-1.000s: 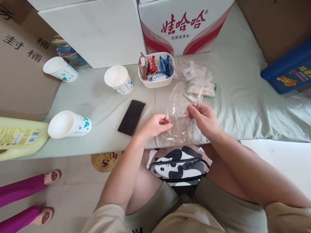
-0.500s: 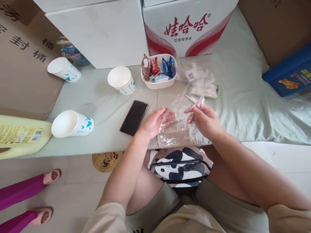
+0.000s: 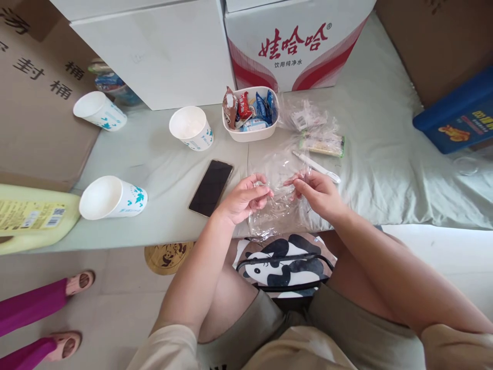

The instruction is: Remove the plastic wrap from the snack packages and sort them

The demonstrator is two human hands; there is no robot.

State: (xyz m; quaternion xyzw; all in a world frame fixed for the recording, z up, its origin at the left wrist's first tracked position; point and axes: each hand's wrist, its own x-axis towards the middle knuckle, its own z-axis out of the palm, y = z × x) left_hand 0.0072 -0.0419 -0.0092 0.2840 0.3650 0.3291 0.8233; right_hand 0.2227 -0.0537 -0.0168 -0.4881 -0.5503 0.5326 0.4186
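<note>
A crumpled clear plastic bag (image 3: 275,210) lies over the near edge of the cloth-covered surface, between my two hands. My left hand (image 3: 244,198) pinches the bag's film at its left side, thumb against curled fingers. Opposite it, my right hand (image 3: 318,192) grips the film between thumb and fingertips. A white pen-like tool (image 3: 318,167), perhaps a utility knife, lies just beyond my right hand. Behind that rest a flat green-edged packet (image 3: 323,144) and more clear wrapping (image 3: 304,115). A dark phone (image 3: 211,187) lies left of my left hand.
A white tub (image 3: 250,135) of wrapped snacks stands at the back before a white and red carton (image 3: 292,56). Paper cups (image 3: 125,198) stand on the left beside a yellow jug (image 3: 38,216). A blue container (image 3: 458,113) is at right. Another person's feet (image 3: 79,282) show lower left.
My left hand has closed from spread fingers to a pinch on the bag. My right hand has shifted slightly nearer me, and the white tool is now more exposed.
</note>
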